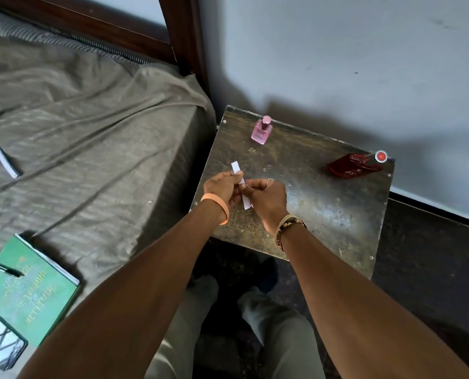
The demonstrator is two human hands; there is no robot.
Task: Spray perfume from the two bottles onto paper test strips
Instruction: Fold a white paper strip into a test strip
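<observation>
Small table (323, 214) ahead of me, red bottle (353, 166) at its far right corner, pink bottle (260, 131) at the far edge. Left hand (219, 187) and right hand (266, 195) both pinch one paper strip (237, 170) over the tabletop. Its long axis points away, roughly toward pink. Right hand is nearer red.

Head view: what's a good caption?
Left hand and right hand pinch a paper strip, pink bottle and red bottle behind.
</observation>
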